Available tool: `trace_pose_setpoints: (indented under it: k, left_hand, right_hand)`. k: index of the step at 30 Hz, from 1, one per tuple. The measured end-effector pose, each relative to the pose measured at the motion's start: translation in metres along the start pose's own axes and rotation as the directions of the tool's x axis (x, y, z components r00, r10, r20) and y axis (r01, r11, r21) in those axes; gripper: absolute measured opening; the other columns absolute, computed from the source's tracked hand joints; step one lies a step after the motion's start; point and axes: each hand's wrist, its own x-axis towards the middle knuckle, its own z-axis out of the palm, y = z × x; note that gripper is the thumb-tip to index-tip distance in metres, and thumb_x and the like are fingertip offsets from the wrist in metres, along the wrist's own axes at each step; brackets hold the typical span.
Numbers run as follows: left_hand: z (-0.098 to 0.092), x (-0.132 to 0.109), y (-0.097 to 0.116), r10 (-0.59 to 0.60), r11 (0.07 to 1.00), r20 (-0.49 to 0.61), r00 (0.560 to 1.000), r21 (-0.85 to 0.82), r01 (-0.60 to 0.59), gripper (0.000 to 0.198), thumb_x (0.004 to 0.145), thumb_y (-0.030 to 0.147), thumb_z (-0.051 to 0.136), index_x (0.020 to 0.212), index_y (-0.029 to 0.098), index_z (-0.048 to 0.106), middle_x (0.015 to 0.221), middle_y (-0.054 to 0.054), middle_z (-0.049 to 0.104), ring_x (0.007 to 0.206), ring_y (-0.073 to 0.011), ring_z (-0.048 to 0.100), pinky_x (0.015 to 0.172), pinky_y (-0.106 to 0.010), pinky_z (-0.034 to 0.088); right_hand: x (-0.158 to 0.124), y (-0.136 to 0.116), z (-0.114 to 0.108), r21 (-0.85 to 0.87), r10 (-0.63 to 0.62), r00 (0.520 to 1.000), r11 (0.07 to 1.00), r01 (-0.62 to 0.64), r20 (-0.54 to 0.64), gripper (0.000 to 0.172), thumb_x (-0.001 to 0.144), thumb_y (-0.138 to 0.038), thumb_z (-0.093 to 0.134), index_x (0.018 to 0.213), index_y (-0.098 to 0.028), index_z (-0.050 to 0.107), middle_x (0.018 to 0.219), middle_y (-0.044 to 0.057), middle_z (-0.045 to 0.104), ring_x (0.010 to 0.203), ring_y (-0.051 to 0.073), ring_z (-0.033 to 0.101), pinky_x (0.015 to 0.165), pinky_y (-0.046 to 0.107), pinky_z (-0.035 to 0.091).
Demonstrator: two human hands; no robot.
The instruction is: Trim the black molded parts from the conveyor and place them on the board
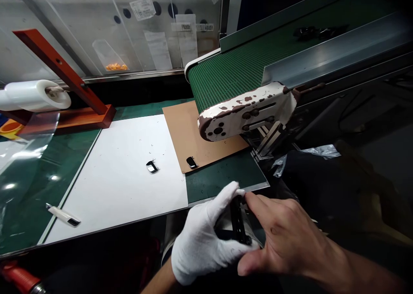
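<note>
My left hand (pixel 201 238), in a white glove, grips a dark, narrow plastic part (pixel 238 221) between thumb and fingers, just past the table's front edge. At the part's right side is my bare right hand (pixel 284 234), its fingertips and thumb curled around the two ends. My fingers cover some of the part. On the white sheet (pixel 125 191) lies a small glossy black piece (pixel 152 166). A similar black piece (pixel 191 162) rests near the front edge of the brown cardboard (pixel 180 130).
A green conveyor belt (pixel 232 79) slopes up to the right, with dark parts (pixel 319 32) on it. To the left, a roll of clear film (pixel 35 95) sits on a reddish wooden stand (pixel 64 70). A box cutter (pixel 63 214) lies at the white sheet's left edge.
</note>
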Motion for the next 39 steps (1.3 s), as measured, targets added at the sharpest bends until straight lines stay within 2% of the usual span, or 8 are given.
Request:
trace_pose_setpoints:
  k: [9, 14, 21, 26, 32, 39]
  left_hand:
    - [0.001, -0.001, 0.0, -0.046, 0.996, -0.041, 0.998, 0.077, 0.049, 0.081, 0.069, 0.041, 0.078, 0.139, 0.026, 0.04, 0.118, -0.007, 0.065, 0.101, -0.0241, 0.066, 0.09, -0.03, 0.053]
    - [-0.001, -0.003, -0.002, -0.039, 0.993, -0.052, 0.998, 0.113, 0.045, 0.083, 0.067, 0.04, 0.079, 0.139, 0.025, 0.041, 0.119, -0.008, 0.065, 0.102, -0.0249, 0.066, 0.093, -0.032, 0.053]
    - [-0.001, -0.003, -0.009, -0.12, 0.993, -0.032, 0.992, 0.004, 0.12, 0.079, 0.069, 0.04, 0.078, 0.138, 0.024, 0.042, 0.126, -0.01, 0.061, 0.11, -0.0259, 0.062, 0.097, -0.033, 0.05]
    - [0.0, -0.001, -0.017, -0.123, 0.991, -0.026, 0.992, -0.061, 0.121, 0.086, 0.067, 0.038, 0.08, 0.14, 0.023, 0.038, 0.128, -0.01, 0.06, 0.113, -0.0258, 0.06, 0.099, -0.033, 0.049]
    - [0.001, -0.001, -0.012, -0.109, 0.986, -0.048, 0.993, -0.131, 0.102, 0.086, 0.065, 0.03, 0.082, 0.139, 0.026, 0.04, 0.126, -0.007, 0.061, 0.112, -0.0249, 0.061, 0.099, -0.032, 0.049]
    - [0.0, -0.001, -0.008, -0.141, 0.976, -0.033, 0.99, -0.172, 0.133, 0.086, 0.063, 0.022, 0.084, 0.137, 0.031, 0.042, 0.124, -0.001, 0.063, 0.11, -0.0207, 0.062, 0.096, -0.026, 0.049]
  right_hand:
    - [0.0, -0.001, 0.009, -0.203, -0.072, 0.99, 0.978, 0.046, -0.12, 0.095, 0.077, -0.081, 0.004, 0.084, -0.009, 0.065, 0.059, 0.008, 0.062, 0.05, 0.021, 0.061, 0.046, 0.031, 0.035]
    - [0.002, 0.001, 0.012, -0.244, -0.102, 0.982, 0.968, 0.062, -0.158, 0.092, 0.079, -0.079, 0.004, 0.075, -0.011, 0.066, 0.055, 0.006, 0.06, 0.046, 0.02, 0.059, 0.043, 0.033, 0.028]
    - [0.003, 0.005, 0.015, -0.258, -0.163, 0.978, 0.958, 0.125, -0.13, 0.082, 0.085, -0.073, 0.011, 0.074, -0.012, 0.065, 0.053, 0.004, 0.059, 0.046, 0.018, 0.058, 0.044, 0.032, 0.025]
    - [0.004, 0.005, 0.016, -0.247, -0.151, 0.973, 0.963, 0.105, -0.174, 0.081, 0.084, -0.075, 0.012, 0.072, -0.012, 0.062, 0.054, 0.004, 0.057, 0.047, 0.017, 0.057, 0.045, 0.032, 0.028]
    - [0.004, 0.001, 0.014, -0.232, -0.179, 0.962, 0.964, 0.13, -0.204, 0.08, 0.086, -0.072, 0.012, 0.073, -0.011, 0.062, 0.054, 0.004, 0.057, 0.047, 0.017, 0.058, 0.046, 0.031, 0.031]
    - [0.004, 0.0, 0.014, -0.167, -0.155, 0.978, 0.977, 0.131, -0.142, 0.08, 0.085, -0.073, 0.012, 0.071, -0.012, 0.062, 0.053, 0.004, 0.057, 0.045, 0.018, 0.057, 0.045, 0.031, 0.032]
